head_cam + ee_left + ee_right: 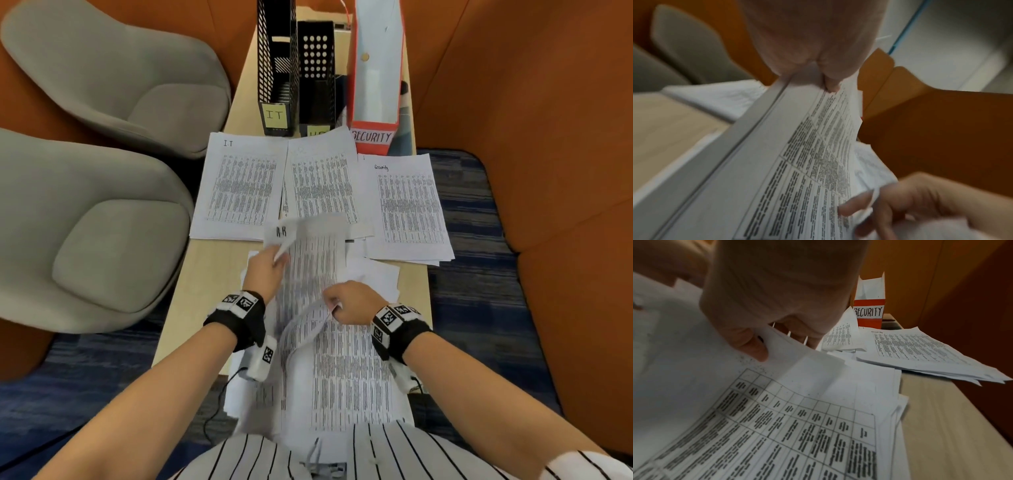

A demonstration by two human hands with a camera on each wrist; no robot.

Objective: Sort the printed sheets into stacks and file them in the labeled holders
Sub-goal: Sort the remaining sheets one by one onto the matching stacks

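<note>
Leftmost, the left hand (pixel 265 270) pinches the far end of a white printed sheet marked "HR" (pixel 310 260), while the right hand (pixel 352 301) pinches its near edge, so the sheet's long axis runs away from the person. Directly ahead lies the middle white paper stack (pixel 322 185) below the black perforated holder (pixel 317 75); the left hand is nearer it, likely leading the placement.
</note>
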